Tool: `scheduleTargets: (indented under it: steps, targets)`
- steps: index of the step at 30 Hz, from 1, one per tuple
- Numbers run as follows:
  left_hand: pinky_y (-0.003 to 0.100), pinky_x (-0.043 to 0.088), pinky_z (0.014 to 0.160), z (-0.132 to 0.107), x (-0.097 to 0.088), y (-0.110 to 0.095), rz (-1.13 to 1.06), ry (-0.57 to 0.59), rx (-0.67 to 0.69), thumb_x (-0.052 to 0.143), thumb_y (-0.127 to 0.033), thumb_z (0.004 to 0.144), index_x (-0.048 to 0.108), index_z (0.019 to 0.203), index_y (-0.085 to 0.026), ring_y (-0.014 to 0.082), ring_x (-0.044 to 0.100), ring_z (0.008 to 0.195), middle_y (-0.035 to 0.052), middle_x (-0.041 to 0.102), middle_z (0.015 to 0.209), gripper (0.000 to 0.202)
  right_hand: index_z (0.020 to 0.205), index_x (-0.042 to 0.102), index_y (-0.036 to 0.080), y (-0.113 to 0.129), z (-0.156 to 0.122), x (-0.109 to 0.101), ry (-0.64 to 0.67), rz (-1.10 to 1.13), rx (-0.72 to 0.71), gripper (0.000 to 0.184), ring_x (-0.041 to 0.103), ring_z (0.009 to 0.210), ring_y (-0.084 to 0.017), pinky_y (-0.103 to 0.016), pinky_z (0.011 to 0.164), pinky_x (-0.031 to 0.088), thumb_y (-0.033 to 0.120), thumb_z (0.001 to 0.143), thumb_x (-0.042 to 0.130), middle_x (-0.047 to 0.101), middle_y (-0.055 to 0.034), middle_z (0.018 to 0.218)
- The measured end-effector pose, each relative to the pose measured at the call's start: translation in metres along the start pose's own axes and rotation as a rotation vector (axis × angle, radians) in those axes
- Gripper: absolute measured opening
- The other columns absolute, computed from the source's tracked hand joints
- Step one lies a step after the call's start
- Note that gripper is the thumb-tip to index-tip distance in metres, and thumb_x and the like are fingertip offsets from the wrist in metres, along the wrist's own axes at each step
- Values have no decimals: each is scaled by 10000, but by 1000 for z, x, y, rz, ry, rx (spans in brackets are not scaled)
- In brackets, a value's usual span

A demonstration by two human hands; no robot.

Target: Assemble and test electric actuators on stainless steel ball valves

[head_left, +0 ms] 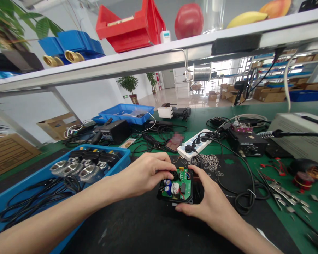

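Between my two hands sits a small black housing (175, 197) with a green circuit board (178, 185) inside, carrying blue capacitors and a white part. My left hand (143, 174) curls over its left and top edge, fingers closed on it. My right hand (208, 199) cups the right side and underside, thumb along the bottom edge. The housing is held just above a dark mat (137, 222) on the green bench.
A blue tray (13, 197) at the left holds black cables and several metal-faced units. Behind lie a white power strip (194, 143), tangled cables, a pile of small metal rings (210, 163), a soldering station (247, 143) and a grey box (299, 135). Metal clips scatter at the right.
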State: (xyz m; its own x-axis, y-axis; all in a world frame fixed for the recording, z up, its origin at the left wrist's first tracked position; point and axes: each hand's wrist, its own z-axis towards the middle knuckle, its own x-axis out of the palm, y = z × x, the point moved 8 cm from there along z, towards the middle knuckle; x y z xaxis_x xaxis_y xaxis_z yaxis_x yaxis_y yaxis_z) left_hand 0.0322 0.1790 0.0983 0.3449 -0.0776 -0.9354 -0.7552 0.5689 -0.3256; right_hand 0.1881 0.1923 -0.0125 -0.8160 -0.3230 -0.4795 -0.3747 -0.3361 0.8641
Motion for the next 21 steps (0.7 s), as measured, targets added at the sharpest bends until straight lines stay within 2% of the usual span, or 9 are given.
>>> scheduleTargets:
  steps: [10,12,14,15,16,17,18,19,21]
  targets:
    - [239,488,826,-4,-4,3,-40,0,-53,642,-304,999,783,1149,-239,154,659,916,34,685,1031,217,1508,431,271,-2,1,-1,5,-8,23,1025,568,1338,-266,-429,1159,465,514,630,900,548,-55,1483]
    - [259,491,891,-13,-4,13,-123,-93,-118,602,-339,1023,755,1207,-273,165,655,994,36,682,1102,249,1512,433,262,0,-1,-2,2,-3,28,1028,567,1339,-278,-444,1163,460,505,630,902,548,-69,1484]
    - [312,481,1001,-28,2,30,-314,-266,-227,565,-413,1037,672,1333,-299,201,625,1159,58,659,1253,335,1523,425,255,4,-2,-3,6,8,35,1024,564,1345,-280,-453,1172,453,487,644,897,542,-75,1492]
    - [354,462,1066,-36,10,40,-472,-362,-280,565,-483,1023,570,1443,-305,227,586,1262,79,620,1356,456,1528,420,251,5,-3,-3,11,14,42,1020,562,1348,-278,-454,1176,451,477,653,893,537,-77,1499]
    - [401,422,1142,-42,24,45,-666,-404,-276,644,-581,944,449,1535,-309,266,522,1371,102,550,1470,680,1532,417,249,6,-4,-2,14,20,54,1017,560,1352,-276,-454,1177,451,471,661,891,531,-77,1506]
    - [441,369,1204,-44,41,47,-843,-386,-257,762,-677,784,373,1578,-305,310,454,1447,120,480,1551,959,1537,413,249,5,-5,-2,19,24,68,1020,558,1355,-275,-454,1178,454,471,664,891,524,-78,1514]
    - [468,317,1243,-45,59,47,-974,-343,-253,864,-705,604,331,1596,-295,348,411,1483,136,439,1588,1198,1544,409,252,4,-6,-2,24,23,76,1044,555,1359,-278,-458,1178,456,483,652,900,517,-79,1523]
    - [494,303,1252,-44,75,46,-1048,-296,-270,950,-637,488,298,1606,-295,372,410,1485,147,430,1595,1339,1553,400,258,4,-5,-3,29,15,78,1094,551,1365,-286,-466,1180,457,501,621,919,506,-82,1536]
    - [521,309,1247,-43,95,42,-1114,-257,-306,1021,-468,479,276,1596,-306,373,451,1462,148,459,1575,1353,1575,376,272,3,-4,-11,37,-16,58,1218,545,1376,-309,-489,1184,459,549,539,954,479,-89,1565]
